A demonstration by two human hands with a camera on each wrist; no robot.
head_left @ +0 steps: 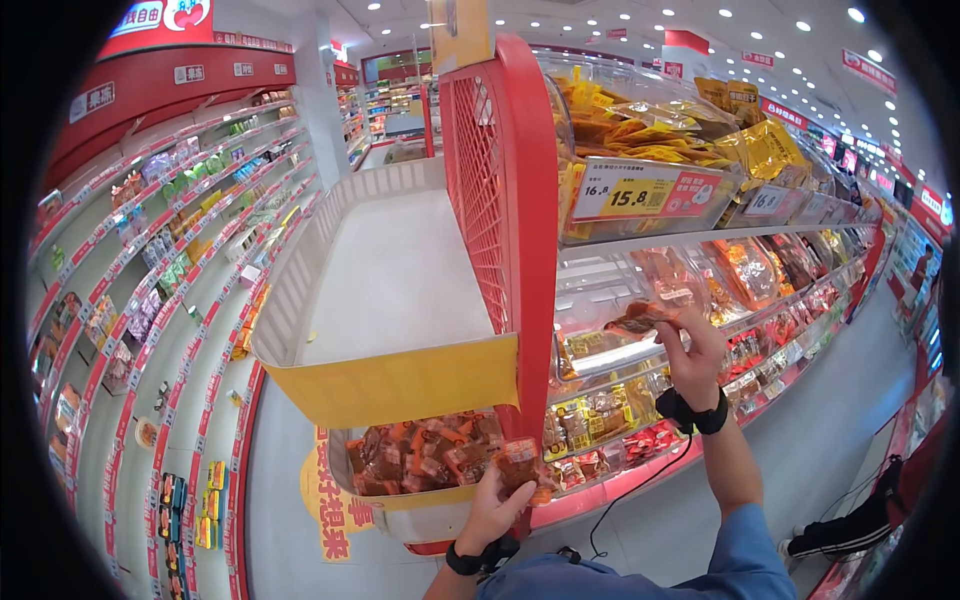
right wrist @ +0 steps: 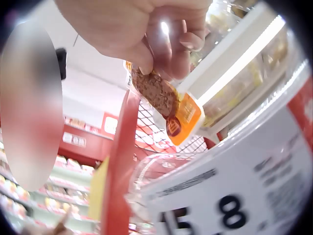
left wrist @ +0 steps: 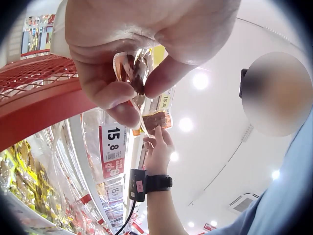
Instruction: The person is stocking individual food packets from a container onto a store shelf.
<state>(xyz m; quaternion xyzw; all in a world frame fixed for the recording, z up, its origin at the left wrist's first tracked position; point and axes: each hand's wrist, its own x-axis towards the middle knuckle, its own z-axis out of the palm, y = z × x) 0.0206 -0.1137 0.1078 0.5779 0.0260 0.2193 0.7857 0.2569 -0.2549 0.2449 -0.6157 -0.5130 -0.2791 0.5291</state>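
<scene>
Looks mid-transfer, left hand (head_left: 497, 512) pinching one packet (head_left: 520, 465), right hand (head_left: 696, 355) pinching another packet (head_left: 635, 319) by the clear bin (head_left: 585, 288), gentle release next imo

Leftward stocked shelves (head_left: 215, 345), red mesh panel (head_left: 520, 200), round ceiling lights (head_left: 803, 26).

15.8 and 16.8 on price card (head_left: 645, 191), 果冻 on wall sign (head_left: 100, 97)

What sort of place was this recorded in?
Most likely a snack shop, or a supermarket's snack section: tiered shelves of packaged goods run along one side, a price label showing 15.8 fronts a bin piled with yellow packets, and signs hang from the ceiling.
</scene>
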